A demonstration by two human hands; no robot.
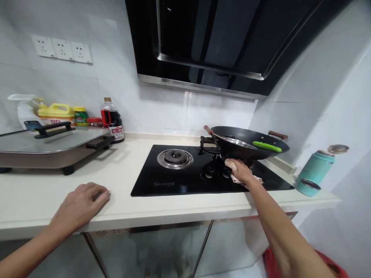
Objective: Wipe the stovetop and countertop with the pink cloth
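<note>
My right hand (pixel 240 170) presses a pale cloth (pixel 237 180) onto the black glass gas stove (pixel 162 185), just beside the control knobs (pixel 210 170). Above that hand a black wok (pixel 240 154) sits over the right burner. Inside the wok lie a shiny metal item (pixel 236 142) and a bright green handle (pixel 267 146). My left hand (pixel 82 200) rests on the cream countertop (pixel 121 170) left of the stove, fingers loosely bent and thumb apart, holding nothing. The left burner (pixel 175 158) has no pot on it.
An electric pan with a glass lid (pixel 84 141) stands at the left, bottles behind it, including a soy sauce bottle (pixel 112 119). A turquoise flask (pixel 315 168) and its cup (pixel 308 187) stand near the right edge. A range hood (pixel 203 79) hangs low overhead.
</note>
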